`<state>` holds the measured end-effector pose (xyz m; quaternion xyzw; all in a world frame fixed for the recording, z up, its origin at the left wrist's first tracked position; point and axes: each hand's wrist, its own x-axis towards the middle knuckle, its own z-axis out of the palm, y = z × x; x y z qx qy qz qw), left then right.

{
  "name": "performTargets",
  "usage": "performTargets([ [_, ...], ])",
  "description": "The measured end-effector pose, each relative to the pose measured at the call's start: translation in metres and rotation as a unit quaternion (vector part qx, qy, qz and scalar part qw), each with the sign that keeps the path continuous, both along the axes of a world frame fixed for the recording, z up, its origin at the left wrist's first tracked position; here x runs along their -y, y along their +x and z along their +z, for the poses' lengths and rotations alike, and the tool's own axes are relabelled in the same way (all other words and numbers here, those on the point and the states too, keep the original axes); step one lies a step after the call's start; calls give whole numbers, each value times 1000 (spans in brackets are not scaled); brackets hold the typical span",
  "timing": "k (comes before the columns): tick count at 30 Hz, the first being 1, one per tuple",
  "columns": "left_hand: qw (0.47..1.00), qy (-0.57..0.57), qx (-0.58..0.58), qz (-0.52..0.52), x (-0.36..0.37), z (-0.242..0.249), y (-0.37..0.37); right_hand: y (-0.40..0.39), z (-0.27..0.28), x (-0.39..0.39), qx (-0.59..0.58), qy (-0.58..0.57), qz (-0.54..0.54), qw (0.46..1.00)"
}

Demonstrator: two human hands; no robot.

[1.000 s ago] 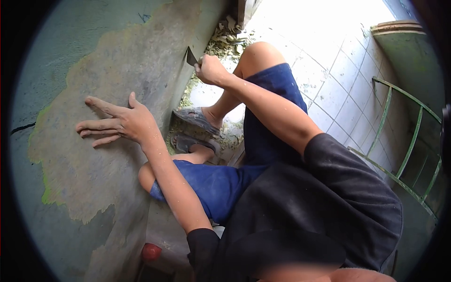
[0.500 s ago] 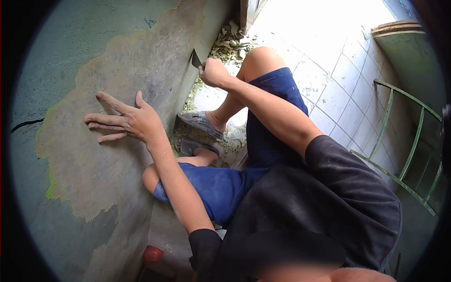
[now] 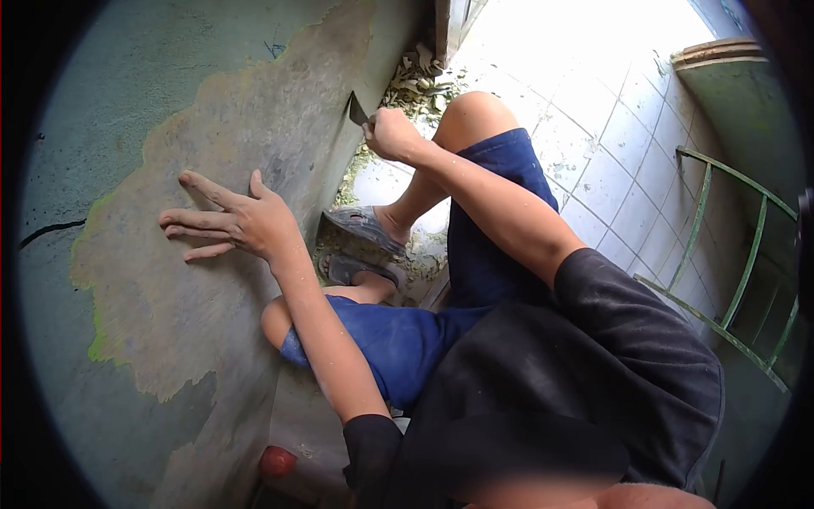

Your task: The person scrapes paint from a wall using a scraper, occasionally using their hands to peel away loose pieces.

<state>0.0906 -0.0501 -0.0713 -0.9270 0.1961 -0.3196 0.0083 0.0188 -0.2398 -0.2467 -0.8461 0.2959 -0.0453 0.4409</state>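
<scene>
Where the patchy wall (image 3: 178,314) spans nine o'clock, the left hand (image 3: 242,222) rests on it, fingers spread apart; near eleven, a scraper (image 3: 359,111) meets that wall, clamped in the right hand (image 3: 394,134) at twelve; green bars (image 3: 745,261) at three.

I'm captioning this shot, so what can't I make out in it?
Head view:
Grip end of the dark, flat blade: hidden inside the closed right hand.
Whether the blade's tip touches the patchy green-and-grey wall: too small to tell.
Palm of the spread left hand: hidden by its back.
Right end of the green metal-barred frame: cut off by the dark lens rim.
Far end of the white square-tiled floor: lost in glare.
</scene>
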Motion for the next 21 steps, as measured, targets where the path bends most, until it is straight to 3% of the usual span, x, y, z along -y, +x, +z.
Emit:
performTargets([
  [4,1000,3,-6,-1,0,3,-2,8,-22,10,-28,21,-66,997],
  [7,1000,1,-10,7,-1,1,2,-4,-2,-3,45,0,-23,999],
  [14,1000,-7,-15,-1,3,3,0,-9,12,-1,45,-7,-7,999],
  [20,1000,-10,-19,-10,-1,1,-3,4,-16,-1,-1,70,-109,992],
  [21,1000,-13,-19,-6,-1,2,-2,4,-10,-1,-40,131,-106,985],
])
